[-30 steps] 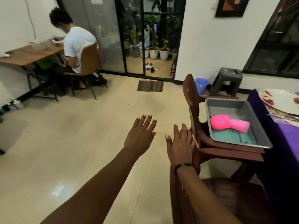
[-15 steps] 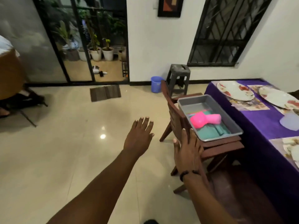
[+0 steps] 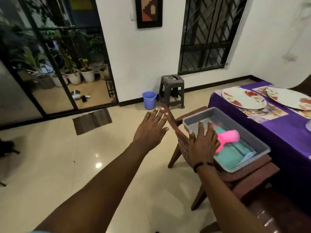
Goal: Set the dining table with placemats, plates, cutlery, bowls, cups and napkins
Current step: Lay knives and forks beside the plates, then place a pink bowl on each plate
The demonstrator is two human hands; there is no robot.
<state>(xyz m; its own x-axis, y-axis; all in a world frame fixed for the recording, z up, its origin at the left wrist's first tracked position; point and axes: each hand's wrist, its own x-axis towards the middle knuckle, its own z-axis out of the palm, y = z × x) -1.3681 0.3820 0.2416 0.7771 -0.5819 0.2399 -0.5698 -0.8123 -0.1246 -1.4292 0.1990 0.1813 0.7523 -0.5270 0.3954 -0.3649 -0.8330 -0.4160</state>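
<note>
both your hands are spread flat and empty: left hand (image 3: 151,130) over the floor, right hand (image 3: 202,144) over the grey tray (image 3: 235,167) of napkins (image 3: 235,154) on the chair (image 3: 249,179); two plates (image 3: 244,98) sit on the table (image 3: 289,132).

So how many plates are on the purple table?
2: one plate near the table's left corner, another plate right of it, cut by the frame edge. More may lie out of view.

Grey tray (image 3: 198,118) with pink cup (image 3: 229,136) and teal napkins (image 3: 235,154); purple tablecloth (image 3: 289,137); white plates (image 3: 244,98) blotched red; floral placemats (image 3: 267,113); blue bucket (image 3: 149,100); dark brown chair (image 3: 244,180).
</note>
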